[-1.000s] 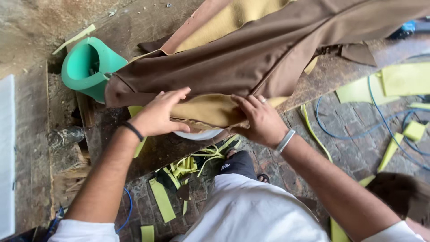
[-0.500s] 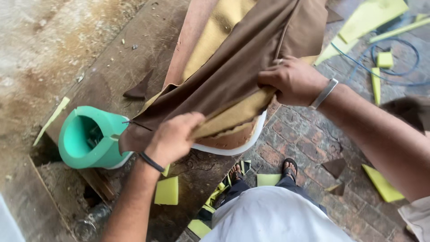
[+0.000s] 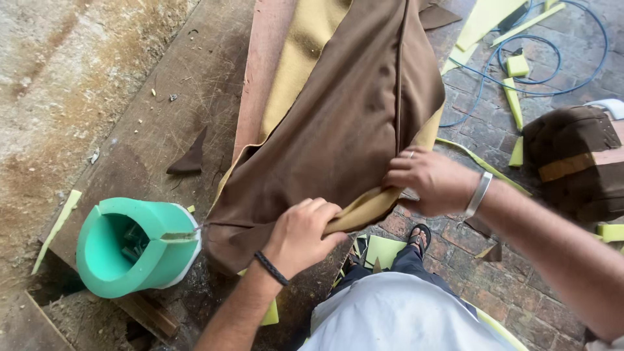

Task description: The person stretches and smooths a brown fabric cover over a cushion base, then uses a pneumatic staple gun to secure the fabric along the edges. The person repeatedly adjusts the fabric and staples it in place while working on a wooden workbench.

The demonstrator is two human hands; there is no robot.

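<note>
Since 1 second ago the brown cover (image 3: 338, 130) has swung to run up the table (image 3: 162, 123) at centre frame, both hands (image 3: 302, 234) (image 3: 432, 181) still pinching its near hem closed.

I am looking down at a scratched wooden workbench (image 3: 149, 130) that is running diagonally across the view, with daylight falling evenly over it. Beyond its left edge, rough concrete ground (image 3: 45, 78) is showing. To the right, a brick-paved floor (image 3: 520, 286) is lying littered with yellow-green foam offcuts (image 3: 517, 65), and a blue cable (image 3: 552, 84) is looping over the bricks near the top right corner.
</note>
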